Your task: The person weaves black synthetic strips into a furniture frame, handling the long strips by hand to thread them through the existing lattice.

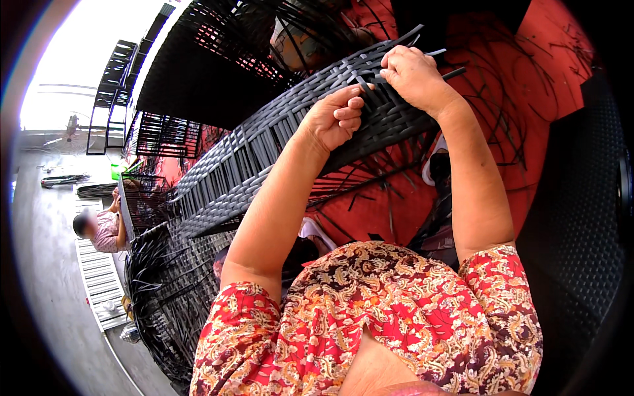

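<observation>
A long dark grey woven panel [224, 165] made of flat plastic strips slants from the lower left up to the upper right in front of me. Both hands are at its far right end. My left hand [335, 119] is closed, with its thumb and forefinger pinching a weaving strip [362, 82] at the weave. Just right of it, my right hand [415, 78] is curled over the panel's upper edge, its fingers pressed together on a strip mostly hidden by them. Loose strip ends [454, 73] stick out past the panel's end, beside the right hand.
Red floor covering [535, 86] lies beneath, strewn with cut strips [485, 99]. Dark woven pieces [178, 284] stand at the lower left, and a dark textured surface [574, 218] fills the right. A co-worker [105, 230] is at the far left, near a white slatted bench [99, 277].
</observation>
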Motion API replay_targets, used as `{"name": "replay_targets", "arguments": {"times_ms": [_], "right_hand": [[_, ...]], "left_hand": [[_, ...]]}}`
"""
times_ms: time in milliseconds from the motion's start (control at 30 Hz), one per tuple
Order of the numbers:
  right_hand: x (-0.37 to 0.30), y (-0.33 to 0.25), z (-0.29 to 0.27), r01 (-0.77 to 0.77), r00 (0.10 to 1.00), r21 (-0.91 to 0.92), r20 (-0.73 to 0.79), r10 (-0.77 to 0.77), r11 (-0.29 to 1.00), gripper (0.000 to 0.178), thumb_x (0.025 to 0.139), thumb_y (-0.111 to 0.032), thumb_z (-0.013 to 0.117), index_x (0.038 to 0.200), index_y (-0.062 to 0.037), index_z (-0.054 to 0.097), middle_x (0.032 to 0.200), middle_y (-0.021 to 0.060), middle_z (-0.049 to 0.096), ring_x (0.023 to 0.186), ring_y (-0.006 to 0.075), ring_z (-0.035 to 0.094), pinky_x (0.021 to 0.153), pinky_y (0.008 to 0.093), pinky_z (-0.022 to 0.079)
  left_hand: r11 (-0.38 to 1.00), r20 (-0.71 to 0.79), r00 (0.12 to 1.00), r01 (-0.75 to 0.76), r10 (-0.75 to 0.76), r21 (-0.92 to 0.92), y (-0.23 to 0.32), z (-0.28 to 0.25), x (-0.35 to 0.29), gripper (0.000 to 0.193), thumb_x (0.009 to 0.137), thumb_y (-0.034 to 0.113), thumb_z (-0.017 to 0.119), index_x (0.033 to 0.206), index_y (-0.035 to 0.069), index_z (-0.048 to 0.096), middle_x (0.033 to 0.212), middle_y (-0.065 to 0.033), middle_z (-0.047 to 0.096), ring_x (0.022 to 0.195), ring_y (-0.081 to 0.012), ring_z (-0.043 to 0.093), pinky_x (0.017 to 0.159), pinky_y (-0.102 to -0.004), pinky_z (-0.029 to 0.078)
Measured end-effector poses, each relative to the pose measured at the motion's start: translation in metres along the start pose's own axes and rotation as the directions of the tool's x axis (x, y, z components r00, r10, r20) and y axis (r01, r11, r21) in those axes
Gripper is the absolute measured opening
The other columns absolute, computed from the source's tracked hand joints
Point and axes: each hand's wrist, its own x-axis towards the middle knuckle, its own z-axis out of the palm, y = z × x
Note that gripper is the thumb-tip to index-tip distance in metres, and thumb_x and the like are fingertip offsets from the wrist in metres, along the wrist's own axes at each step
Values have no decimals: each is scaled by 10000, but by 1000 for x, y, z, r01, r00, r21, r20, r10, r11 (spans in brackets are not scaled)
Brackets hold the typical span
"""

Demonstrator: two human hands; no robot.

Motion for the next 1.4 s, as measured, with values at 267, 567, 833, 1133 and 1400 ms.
{"name": "replay_targets", "arguments": {"times_ms": [267, 567, 833, 1133, 1400], "right_hand": [[-8, 1, 11, 105, 989, 105, 97, -115, 989, 207, 837, -168, 550, 674, -45, 579, 1148, -13, 549, 1095, 201, 449, 959, 368, 287], [-10, -4, 13, 123, 983, 69, 126, -131, 990, 193, 819, -183, 557, 693, -41, 593, 1196, -9, 523, 1169, 190, 406, 989, 375, 248], [-7, -2, 12, 126, 979, 110, 147, -141, 986, 194, 816, -202, 564, 693, -53, 581, 1164, -13, 537, 1153, 192, 419, 985, 377, 249], [-5, -8, 15, 171, 985, 183, 7, -175, 968, 140, 807, -220, 622, 894, -110, 619, 1169, 41, 529, 1172, 228, 424, 990, 391, 299], [3, -17, 33, 283, 928, 441, 99, -359, 852, 253, 868, -296, 575, 804, -56, 624, 1232, 107, 509, 1239, 273, 367, 1012, 380, 298]], "left_hand": [[962, -205, 979, 54, 1, 266, 0, 13, 1, 252, 922, 100, 463, 1170, 59, 444, 664, -4, 519, 376, -1, 366, 323, -137, 296], [421, -388, 921, 371, -48, 828, 34, 36, 18, 86, 840, 98, 586, 891, 43, 545, 564, 4, 494, 341, -28, 344, 299, -166, 231], [611, -306, 946, 303, -102, 732, 39, 17, 17, 89, 817, 92, 605, 857, 25, 563, 543, -5, 474, 331, -37, 322, 296, -167, 223], [378, -340, 933, 275, 117, 884, 44, 32, -14, 92, 786, 54, 585, 843, -17, 570, 499, -5, 448, 320, -49, 316, 295, -196, 201], [355, -274, 938, 186, 215, 916, 52, 53, -43, 113, 801, 76, 621, 854, -18, 588, 511, 6, 465, 345, -38, 344, 285, -179, 228]]}}
